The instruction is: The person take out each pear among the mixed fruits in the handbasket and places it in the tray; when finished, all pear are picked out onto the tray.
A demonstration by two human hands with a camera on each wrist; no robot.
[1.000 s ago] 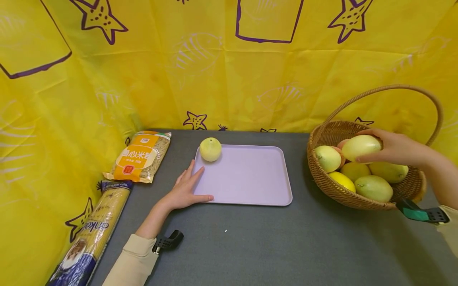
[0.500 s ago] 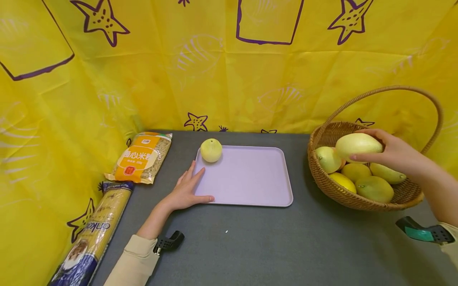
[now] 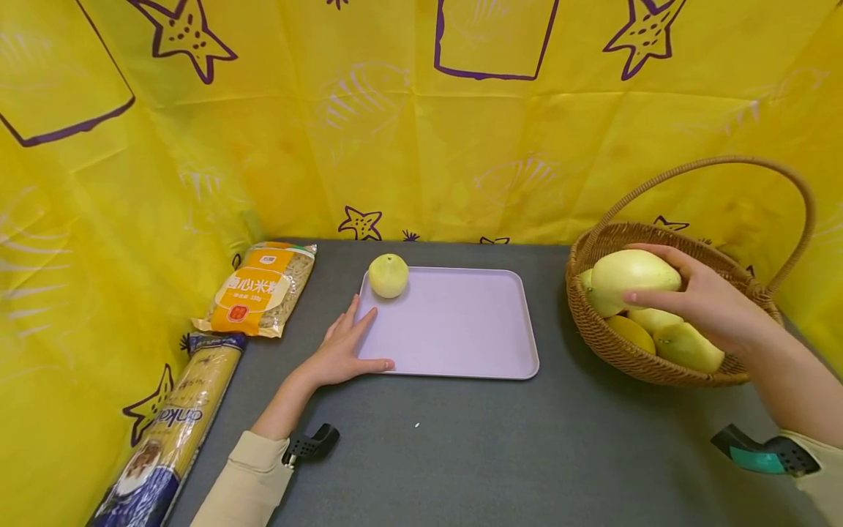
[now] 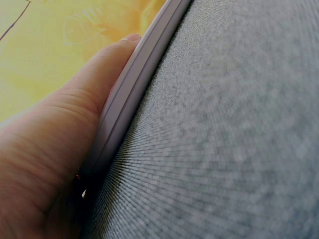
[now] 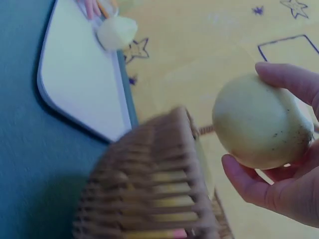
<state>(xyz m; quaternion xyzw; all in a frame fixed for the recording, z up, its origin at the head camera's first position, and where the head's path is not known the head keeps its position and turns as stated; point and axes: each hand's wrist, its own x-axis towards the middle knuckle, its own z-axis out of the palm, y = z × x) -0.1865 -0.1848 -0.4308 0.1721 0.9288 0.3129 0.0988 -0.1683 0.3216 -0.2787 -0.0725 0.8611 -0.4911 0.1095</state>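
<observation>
My right hand (image 3: 701,304) holds a pale yellow-green oval fruit (image 3: 635,278), mango-like, over the left part of the wicker basket (image 3: 602,355). In the right wrist view, thumb and fingers grip this fruit (image 5: 261,122), which has small dark specks at one end. My left hand (image 3: 342,351) rests spread at the left edge of a lilac tray (image 3: 454,322), its thumb along the front rim. The left wrist view shows that thumb (image 4: 94,74) against the tray's side (image 4: 132,89). A round yellow-green fruit (image 3: 388,277) sits at the tray's back left corner.
Several yellow and greenish fruits lie in the basket, among them a yellow one (image 3: 632,335). Its tall handle (image 3: 724,159) arches overhead. An orange food bag (image 3: 257,289) and a long pasta pack (image 3: 171,432) lie at the left. Yellow printed cloth (image 3: 454,161) hangs behind.
My right hand has lifted the oval fruit off the other fruits and carried it left over the basket's near left side. The left hand and the tray have stayed put.
</observation>
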